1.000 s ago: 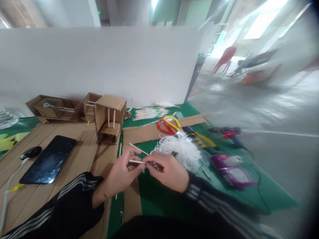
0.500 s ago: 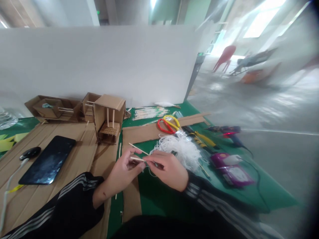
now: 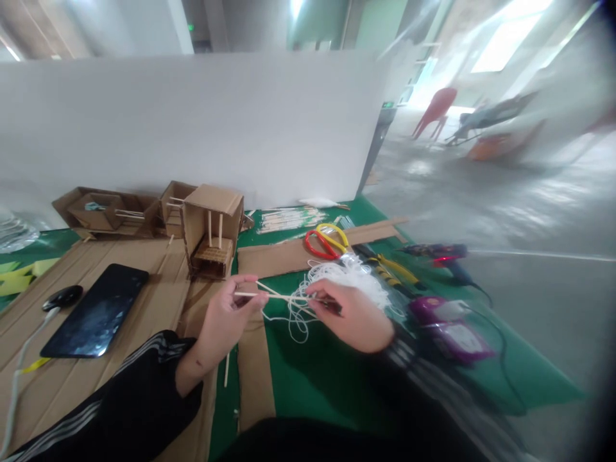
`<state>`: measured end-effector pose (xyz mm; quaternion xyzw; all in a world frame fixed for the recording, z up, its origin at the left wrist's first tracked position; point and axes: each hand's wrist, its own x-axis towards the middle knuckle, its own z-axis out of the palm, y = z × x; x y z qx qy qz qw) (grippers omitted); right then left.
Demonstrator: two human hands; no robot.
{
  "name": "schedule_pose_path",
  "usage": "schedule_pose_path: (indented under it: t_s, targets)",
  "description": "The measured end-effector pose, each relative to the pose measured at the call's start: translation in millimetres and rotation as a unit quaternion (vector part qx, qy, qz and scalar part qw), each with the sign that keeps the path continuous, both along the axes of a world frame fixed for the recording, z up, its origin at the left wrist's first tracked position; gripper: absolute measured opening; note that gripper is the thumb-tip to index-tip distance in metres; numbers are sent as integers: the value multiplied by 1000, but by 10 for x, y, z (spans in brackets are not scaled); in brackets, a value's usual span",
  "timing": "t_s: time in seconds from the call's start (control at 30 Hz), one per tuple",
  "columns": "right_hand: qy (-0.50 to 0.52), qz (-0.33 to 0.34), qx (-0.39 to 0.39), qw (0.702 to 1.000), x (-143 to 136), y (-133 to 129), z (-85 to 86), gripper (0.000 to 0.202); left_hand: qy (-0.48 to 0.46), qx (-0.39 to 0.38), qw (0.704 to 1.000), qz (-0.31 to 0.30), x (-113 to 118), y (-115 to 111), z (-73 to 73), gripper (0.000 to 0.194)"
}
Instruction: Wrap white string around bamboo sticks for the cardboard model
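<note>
Between my hands, two thin wooden sticks [image 3: 276,296] cross in a narrow X. My left hand [image 3: 228,317] is closed, pinching the sticks near their left ends between thumb and fingertips. White string [image 3: 299,332] runs around the crossing and hangs in loose loops below it. At the sticks' right ends, my right hand [image 3: 353,314] is closed with thumb and forefinger pinched on the string; its fingers partly hide the contact. Just behind that hand lies a tangled heap of white string [image 3: 353,273].
Cardboard box structures [image 3: 214,202] with sticks in them stand behind left. A phone [image 3: 96,311] and mouse [image 3: 62,298] lie on cardboard at left. Scissors [image 3: 321,245], more sticks [image 3: 291,219], pliers [image 3: 397,268], a glue gun [image 3: 445,253] and a purple packet [image 3: 455,333] lie beyond and right.
My right hand has moved right, away from my left hand, drawing string into loops. The sticks now cross in view between the hands; my left hand has shifted slightly left.
</note>
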<state>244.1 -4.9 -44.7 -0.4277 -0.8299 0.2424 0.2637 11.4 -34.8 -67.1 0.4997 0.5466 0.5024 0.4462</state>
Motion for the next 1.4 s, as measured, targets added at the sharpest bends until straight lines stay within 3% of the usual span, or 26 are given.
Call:
schedule_pose_path:
  t_s: [0.13,0.27,0.37,0.47,0.7,1.17,1.4]
  targets:
    - [36,-11,4,999,138,49,63,15,-120,1,992,45,-11,55,-17,28]
    - [63,-48,35,996,151,46,79,18,-264,-8,963,46,13,73,-21,17]
    - [86,-70,60,992,128,48,66,20,-296,-8,954,42,25,72,-15,15]
    - [97,-51,75,991,72,40,17,20,-277,-19,960,47,47,51,-43,18]
    - [91,0,72,993,-66,-14,-127,20,-126,-8,992,14,98,-17,-111,22]
    - [51,-23,62,996,-52,-23,-67,22,-96,13,995,33,76,5,-69,22]
    - [69,36,73,994,-220,-168,-110,21,-5,9,999,-53,163,-127,-97,18]
